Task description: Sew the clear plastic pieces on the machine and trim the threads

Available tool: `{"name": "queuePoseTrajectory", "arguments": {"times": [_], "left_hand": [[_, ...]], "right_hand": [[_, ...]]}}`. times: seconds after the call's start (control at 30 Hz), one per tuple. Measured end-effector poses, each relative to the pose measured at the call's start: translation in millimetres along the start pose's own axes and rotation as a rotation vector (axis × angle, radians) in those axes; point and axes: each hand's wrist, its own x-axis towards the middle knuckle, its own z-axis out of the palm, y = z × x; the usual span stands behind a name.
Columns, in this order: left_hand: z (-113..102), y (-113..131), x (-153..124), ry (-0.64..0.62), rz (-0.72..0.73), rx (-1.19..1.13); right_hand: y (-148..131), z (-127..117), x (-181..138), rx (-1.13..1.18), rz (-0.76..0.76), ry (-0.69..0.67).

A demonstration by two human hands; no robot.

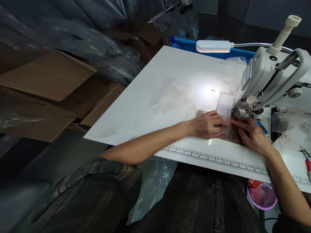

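Note:
My left hand (209,124) rests on the white table just left of the sewing machine (261,76). Its bent fingers are closed on a thin see-through piece (227,127), perhaps sheer fabric or plastic film, that lies beside the presser foot (235,113). A part of this piece with small red marks shows above the fingertips. To the right of the foot, my right hand (251,132) has its index finger and thumb close together at the piece's edge. What exactly sits between those fingertips is too small to make out. Under both hands shows a brownish shiny plate (232,134).
A printed ruler (213,160) runs along the front edge of the table (145,106). A lamp (213,46) lights the surface. Sheer scraps (291,126), a blue cutter (261,127) and a red-handled tool (308,166) lie right. A purple basket (264,200) hangs below; cardboard boxes (46,76) stand left.

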Motion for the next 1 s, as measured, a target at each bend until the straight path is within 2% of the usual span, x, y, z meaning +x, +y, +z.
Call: {"name": "queuePoseTrajectory", "arguments": {"times": [0.13, 0.43, 0.57, 0.7, 0.87, 1.0], "left_hand": [[0, 0, 1, -0.019, -0.011, -0.011], [0, 0, 1, 0.078, 0.036, 0.019], [1, -1, 0, 0.024, -0.013, -0.034], [2, -1, 0, -0.024, -0.035, -0.034], [-1, 0, -1, 0.041, 0.007, -0.024], [-8, -5, -2, 0.039, -0.044, -0.037]], "right_hand": [[3, 0, -3, 0.019, 0.088, 0.015], [0, 2, -3, 0.010, 0.061, 0.060], [-5, -3, -5, 0.013, 0.012, 0.004], [-8, -4, -5, -0.004, -0.112, -0.044], [-13, -3, -4, -0.105, -0.203, -0.029], [-16, -3, -4, -0.142, -0.204, -0.015]]}}
